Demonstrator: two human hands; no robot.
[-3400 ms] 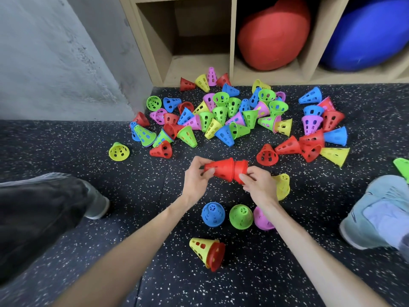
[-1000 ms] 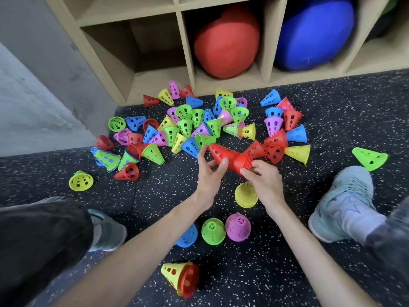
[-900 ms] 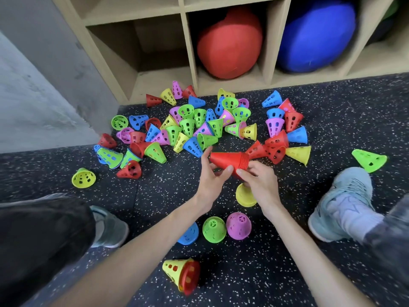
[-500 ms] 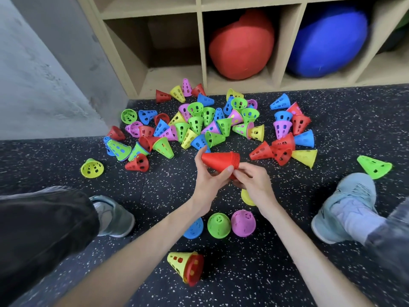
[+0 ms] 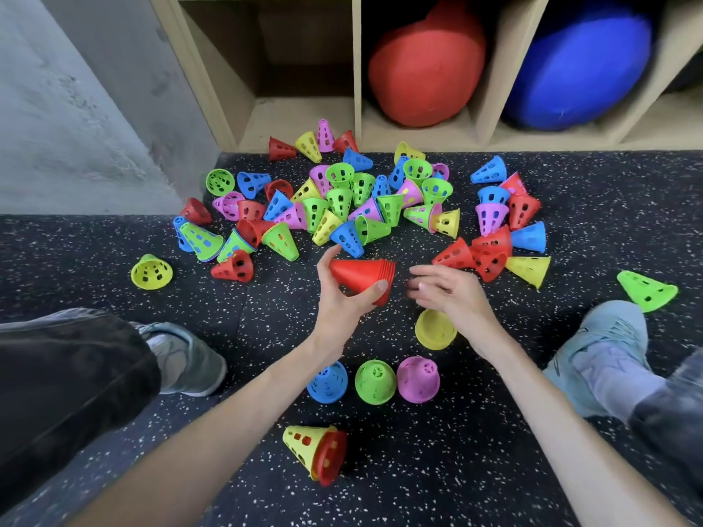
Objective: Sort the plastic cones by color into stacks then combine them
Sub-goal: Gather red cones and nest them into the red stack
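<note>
Left hand [image 5: 338,298] gripped a red cone stack [image 5: 361,277] lying sideways above the speckled floor [image 5: 437,469], near the scattered cone pile [image 5: 353,207]. Right hand [image 5: 449,294] hovered just beside it, fingers relaxed, holding nothing.

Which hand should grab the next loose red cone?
Right, probably. The right hand is free beside the red cones, while the left hand grips the red stack.

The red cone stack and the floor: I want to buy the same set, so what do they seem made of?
The red cone stack, held in the left hand, looks like thin moulded plastic with a smooth, slightly glossy finish: uniform colour, thin nested rims. The floor looks like matte black rubber matting with pale flecks and a grainy surface, though the exact material is uncertain.
</note>
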